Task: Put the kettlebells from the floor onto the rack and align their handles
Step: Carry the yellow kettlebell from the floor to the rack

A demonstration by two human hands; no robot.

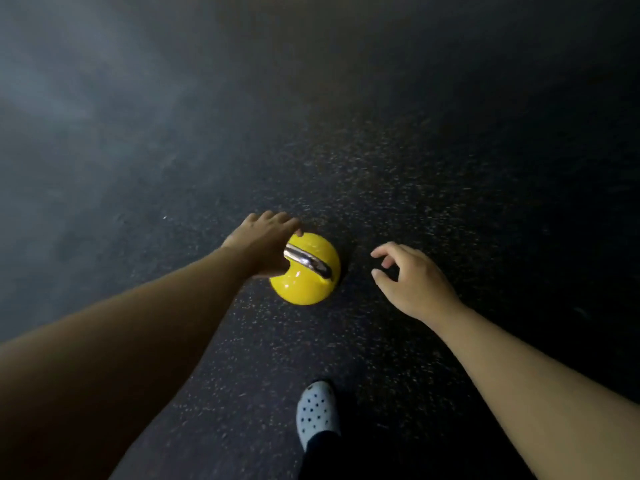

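The kettlebell (304,275) sat on the floor (381,168), a little ahead of me and near the middle of my view. It was glossy yellow, with a chrome handle (308,262) running across its top from upper left to lower right.

My left hand (263,242) lay over the handle's left end, covering that side of the bell. Its fingers (277,218) were spread and reaching forward past the top of the bell, with one fingertip touching the yellow surface at the far edge. I could not tell whether the thumb had gone under the handle, so I could not say the hand was gripping it; what I saw of the fingers was open.

My right hand (415,282) hung just beside the bell on its right, apart from it and holding nothing. Its fingers (384,249) were loosely curled and open, with the thumb below them and a gap between.

The floor was dark, speckled rubber, blurred and greyer toward the upper left. Near the bottom edge, my foot wore a pale shoe (317,412) with dark holes, well behind the bell.
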